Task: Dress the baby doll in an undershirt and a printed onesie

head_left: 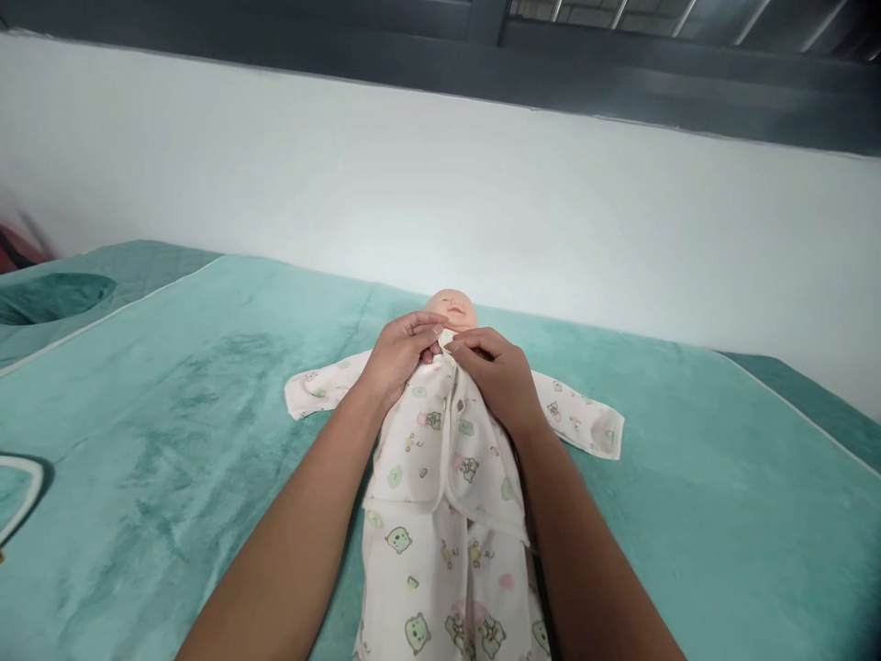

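Observation:
A baby doll (452, 303) lies on its back, its head toward the wall. It wears a white baby jacket (413, 450) printed with small bears, sleeves spread out to both sides, over matching trousers (413, 588). At the collar, my left hand (407, 347) pinches one edge of the jacket. Close beside it, my right hand (492, 367) has its fingers closed on the other edge of the neckline. Below my hands the two front edges run down the middle and part toward the hem. My fingertips partly hide the collar.
The doll rests on a teal plush bedspread (206, 441) with pale piping. Behind the bed stands a white wall (440, 202) under a dark window frame (344, 46). A white curved object (20, 496) shows at the left edge, and something red (24, 250) lies beyond.

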Available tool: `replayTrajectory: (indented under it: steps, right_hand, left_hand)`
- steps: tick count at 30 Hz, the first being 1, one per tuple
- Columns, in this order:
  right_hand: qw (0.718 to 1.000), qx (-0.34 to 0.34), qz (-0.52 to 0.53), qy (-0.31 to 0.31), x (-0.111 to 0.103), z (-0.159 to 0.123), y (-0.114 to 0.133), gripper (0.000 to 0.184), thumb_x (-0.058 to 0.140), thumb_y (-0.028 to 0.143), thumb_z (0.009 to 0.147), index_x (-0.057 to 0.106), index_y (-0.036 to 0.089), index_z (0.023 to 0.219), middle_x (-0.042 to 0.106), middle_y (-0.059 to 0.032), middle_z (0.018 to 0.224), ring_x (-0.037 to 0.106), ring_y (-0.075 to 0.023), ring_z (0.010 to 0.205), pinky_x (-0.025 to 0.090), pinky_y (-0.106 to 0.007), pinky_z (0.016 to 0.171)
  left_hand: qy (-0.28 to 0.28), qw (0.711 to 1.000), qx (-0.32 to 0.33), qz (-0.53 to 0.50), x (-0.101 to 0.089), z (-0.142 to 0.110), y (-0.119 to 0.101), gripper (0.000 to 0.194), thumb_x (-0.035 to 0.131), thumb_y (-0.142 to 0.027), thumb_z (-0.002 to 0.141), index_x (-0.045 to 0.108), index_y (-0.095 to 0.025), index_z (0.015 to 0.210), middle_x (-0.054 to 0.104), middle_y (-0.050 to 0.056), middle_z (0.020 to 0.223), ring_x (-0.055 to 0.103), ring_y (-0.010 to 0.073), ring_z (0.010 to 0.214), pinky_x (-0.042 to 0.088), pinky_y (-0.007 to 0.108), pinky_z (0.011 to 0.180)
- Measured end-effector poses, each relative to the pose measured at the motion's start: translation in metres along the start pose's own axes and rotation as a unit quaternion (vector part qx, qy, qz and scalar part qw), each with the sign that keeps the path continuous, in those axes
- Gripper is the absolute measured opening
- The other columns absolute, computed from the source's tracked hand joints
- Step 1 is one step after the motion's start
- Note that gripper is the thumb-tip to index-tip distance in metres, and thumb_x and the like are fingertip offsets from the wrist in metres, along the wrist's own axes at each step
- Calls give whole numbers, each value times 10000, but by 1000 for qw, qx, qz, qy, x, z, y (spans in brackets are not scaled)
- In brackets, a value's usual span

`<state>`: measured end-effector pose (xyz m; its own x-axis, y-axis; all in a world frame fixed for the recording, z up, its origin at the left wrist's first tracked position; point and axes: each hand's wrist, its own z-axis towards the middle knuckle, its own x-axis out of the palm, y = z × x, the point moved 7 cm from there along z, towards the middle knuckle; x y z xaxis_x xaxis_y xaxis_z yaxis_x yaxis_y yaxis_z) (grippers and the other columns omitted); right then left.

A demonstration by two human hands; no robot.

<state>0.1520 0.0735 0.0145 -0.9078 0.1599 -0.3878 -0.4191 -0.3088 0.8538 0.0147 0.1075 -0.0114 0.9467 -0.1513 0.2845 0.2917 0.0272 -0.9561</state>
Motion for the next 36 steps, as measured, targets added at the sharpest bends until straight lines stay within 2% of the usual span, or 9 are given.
replayTrajectory:
  steps: [2,4,7,15,19,23,30,36]
  right_hand:
    - [1000,24,9,1,0,1,-4,98,642,307,777,686,221,793,695,-10,933,624,-171,848,466,-307,802]
    - [999,40,17,3,0,2,-8,146,667,319,751,662,219,858,689,-5,918,617,-168,833,466,-309,786]
    - [999,34,35,7,1,3,-10,223,672,320,743,635,221,939,679,-11,969,612,-168,865,466,-312,793]
    - [999,37,11,11,2,3,-10,227,664,321,742,639,228,947,660,-7,972,568,-158,818,441,-310,764]
    - [999,28,-22,1,1,4,-8,207,652,319,745,655,221,928,645,-2,930,540,-153,790,425,-303,756]
    - [998,56,-13,6,1,6,-13,174,623,322,762,675,219,893,629,12,828,517,-139,710,412,-291,709]
    - [998,67,18,11,0,9,-18,149,630,305,739,686,221,848,624,27,778,505,-126,665,395,-273,667]
    - [997,69,33,15,0,12,-22,145,631,298,733,702,223,835,643,23,784,535,-139,700,407,-277,687]
  left_hand:
    - [-1,1000,1,2,1,0,-1,215,680,-232,726,681,-144,922,540,-37,556,427,60,493,342,196,509]
    - [-8,1000,2,9,1,-1,-2,218,675,-225,723,683,-140,923,542,-36,557,424,59,491,338,195,504]
    - [-24,999,4,25,1,-3,-5,228,654,-192,707,684,-137,926,551,-31,572,439,63,505,340,196,505]
    - [-28,999,3,31,0,-3,-4,298,567,-57,585,658,-145,855,524,-52,595,417,50,497,321,187,487]
    - [-12,1000,19,20,0,0,-1,261,579,-72,603,634,-163,841,552,-48,644,421,45,503,322,183,490]
    - [-9,997,49,51,1,-2,-4,229,568,-77,620,619,-178,819,504,-65,609,421,52,509,329,181,501]
    - [-36,985,95,138,2,-5,-9,148,606,-145,695,616,-181,838,495,-63,593,440,75,527,351,200,524]
    - [-60,968,94,223,-1,-3,-9,162,601,-175,747,687,-172,884,630,-7,739,545,112,648,436,237,640]
